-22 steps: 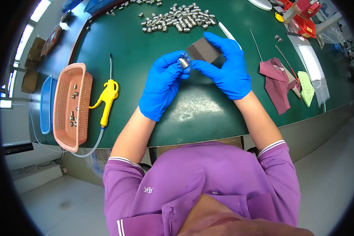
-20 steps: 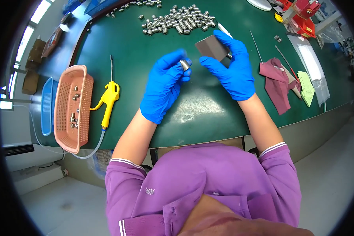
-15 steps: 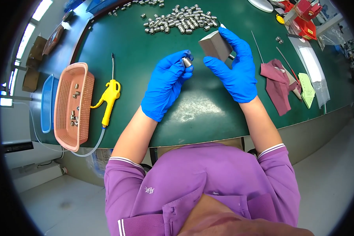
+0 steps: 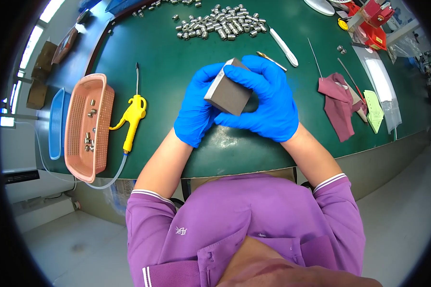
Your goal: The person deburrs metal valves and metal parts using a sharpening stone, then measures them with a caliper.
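My right hand (image 4: 268, 98), in a blue glove, grips a grey-brown, sponge-like block (image 4: 231, 94) with a pale side face, thumb below and fingers over its top. Close against the block's left side is my left hand (image 4: 196, 105), also gloved in blue, its fingers curled. The block hides those fingertips and the small metal cylinder seen in them a moment before. Beyond both hands lies a heap of small shiny metal cylinders (image 4: 222, 24). Just past my right hand rest a slim gold-tipped tool (image 4: 271, 61) and a white-handled tool (image 4: 283, 47).
On the left stand a pink perforated basket (image 4: 107, 110) with several metal cylinders, a blue basket (image 4: 56, 129) and a yellow air blow gun (image 4: 135, 117) with its hose. To the right are a maroon cloth (image 4: 336, 105), green paper (image 4: 373, 110), thin rods and a red device (image 4: 376, 14).
My right hand has moved left and nearer with the block, which now sits against my left hand and covers its fingertips. The gold-tipped and white-handled tools have come into fuller view.
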